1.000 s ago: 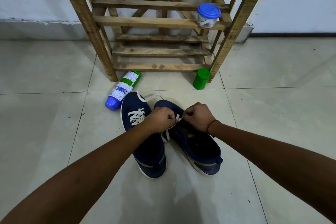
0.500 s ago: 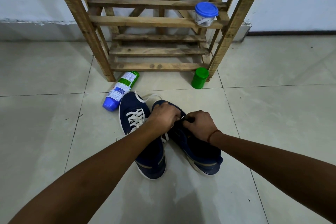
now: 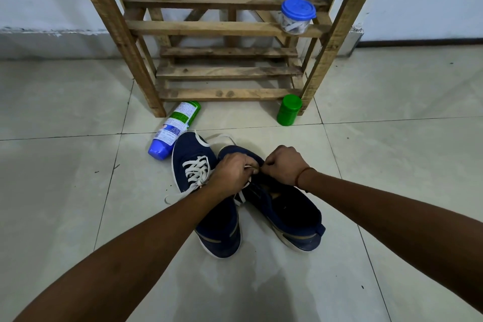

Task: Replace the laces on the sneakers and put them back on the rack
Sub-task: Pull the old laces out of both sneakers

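Observation:
Two navy sneakers lie side by side on the tiled floor. The left sneaker [image 3: 209, 227] carries a white lace [image 3: 194, 168] threaded across its front, with loose ends trailing on the floor. Over the front of the right sneaker [image 3: 290, 214] both hands meet. My left hand [image 3: 231, 172] pinches a white lace end, and my right hand [image 3: 283, 165] is curled and pinches the lace at the eyelets. The lacing under the hands is hidden. The wooden rack [image 3: 222, 27] stands just beyond the shoes.
A blue and green spray bottle [image 3: 173, 131] lies on the floor by the left sneaker's toe. A green capped jar [image 3: 288, 110] stands by the rack's right leg. A clear tub with a blue lid [image 3: 297, 16] sits on a rack shelf.
My right hand has moved up and to the right, back toward the shoe's toe. My left hand stays on the lace. The shoes have not shifted.

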